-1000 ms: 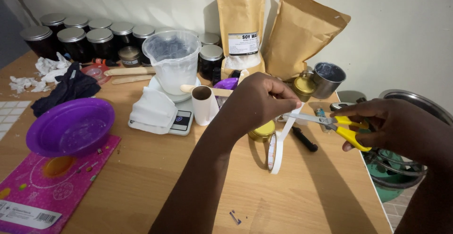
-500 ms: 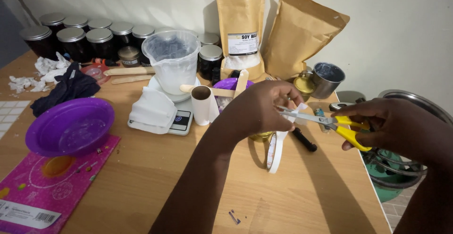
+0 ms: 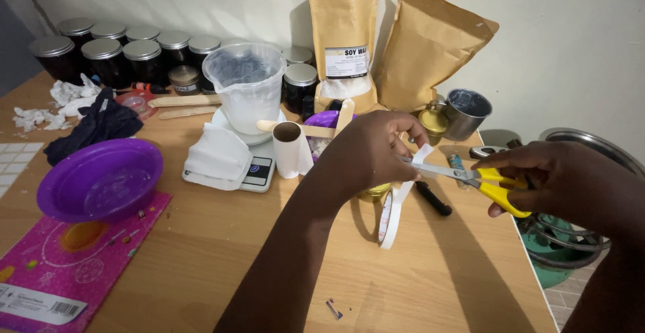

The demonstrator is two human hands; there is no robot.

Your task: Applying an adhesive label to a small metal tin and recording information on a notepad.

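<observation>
My left hand [image 3: 373, 152] is curled shut around a roll of white double-sided tape [image 3: 388, 215], pinching the freed strip [image 3: 422, 155] at the fingertips so that the roll hangs on edge below, above the wooden table [image 3: 222, 252]. My right hand [image 3: 571, 182] is closed through the yellow handles of the scissors [image 3: 470, 175], whose blades point left and meet the strip just beside my left fingers.

To cut this well, I judge that the strip wants to be held taut and the blades kept square across it, close to the pinch but clear of my fingertips, so the tape neither folds nor sticks to the steel.

My left forearm rises from the bottom of the view, wrist bent over. My right arm comes in from the right edge, hand level, above a green stand [image 3: 557, 266] off the table's side.
</observation>
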